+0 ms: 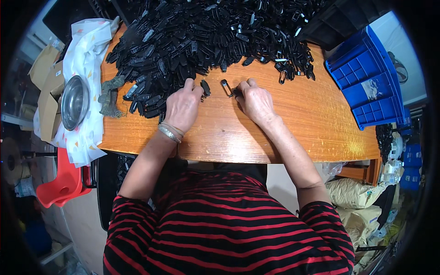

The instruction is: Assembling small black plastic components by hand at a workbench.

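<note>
My left hand (pixel 184 109) is closed at the near edge of the pile, fingers curled downward. A small dark plastic part (pixel 205 88) shows at its thumb and fingertip, apparently pinched there. To the right, my right hand (pixel 257 101) is closed too. Its thumb and forefinger grip one end of a slim black plastic frame (pixel 226 87) with an open slot along its middle. Both pieces are close to the wooden tabletop, with a short gap between them. A large heap of black plastic parts (pixel 183 50) covers the far side of the table.
Left of the heap lie a grey-green cloth (pixel 110 95) and a metal bowl (pixel 75 103) on patterned white sheeting (pixel 91 46). A blue crate (pixel 366 82) stands at the right edge of the wooden table (pixel 298 123). A red chair (pixel 66 183) is at lower left.
</note>
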Demonstrator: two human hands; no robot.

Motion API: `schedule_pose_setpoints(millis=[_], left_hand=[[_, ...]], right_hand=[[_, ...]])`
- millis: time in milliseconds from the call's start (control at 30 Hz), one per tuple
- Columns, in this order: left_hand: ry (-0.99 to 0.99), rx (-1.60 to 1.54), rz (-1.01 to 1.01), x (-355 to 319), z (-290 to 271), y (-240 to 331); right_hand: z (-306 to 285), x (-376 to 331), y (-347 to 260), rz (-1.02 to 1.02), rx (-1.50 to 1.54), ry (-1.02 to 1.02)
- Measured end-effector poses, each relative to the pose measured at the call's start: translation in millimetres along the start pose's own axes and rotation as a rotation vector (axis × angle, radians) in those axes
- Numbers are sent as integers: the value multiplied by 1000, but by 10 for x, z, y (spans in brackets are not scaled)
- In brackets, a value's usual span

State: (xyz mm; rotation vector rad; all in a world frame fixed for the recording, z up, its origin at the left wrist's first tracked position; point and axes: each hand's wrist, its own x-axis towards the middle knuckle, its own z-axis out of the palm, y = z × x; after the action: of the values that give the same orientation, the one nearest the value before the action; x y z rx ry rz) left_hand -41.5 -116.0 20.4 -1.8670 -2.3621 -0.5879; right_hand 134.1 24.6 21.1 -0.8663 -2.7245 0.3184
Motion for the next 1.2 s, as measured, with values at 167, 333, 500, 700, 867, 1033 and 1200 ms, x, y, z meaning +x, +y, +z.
schedule_pose_setpoints(millis=[167, 333, 500, 700, 867, 1033, 1200], left_hand=[[43, -95, -4, -45, -36, 53], [97, -301, -50, -103, -85, 205], [-40, -1003, -195, -116, 78, 247], [-48, -1218, -247, -111, 226, 227], [-62, -1333, -300, -108, 175, 278], [-107, -1507, -373, -83, 20, 308], [3, -1639, -457, -155, 112, 332]], right_hand=[[-51, -54, 71, -7, 58, 3], [-109, -165, 27, 134, 451, 141], [-35, -157, -129, 98, 835, 209], [18, -194, -179, 247, 677, 169], [80, -304, -359, 185, 1064, 237], [144, -385, -432, 148, 937, 285], [210, -417, -413, 161, 938, 156]])
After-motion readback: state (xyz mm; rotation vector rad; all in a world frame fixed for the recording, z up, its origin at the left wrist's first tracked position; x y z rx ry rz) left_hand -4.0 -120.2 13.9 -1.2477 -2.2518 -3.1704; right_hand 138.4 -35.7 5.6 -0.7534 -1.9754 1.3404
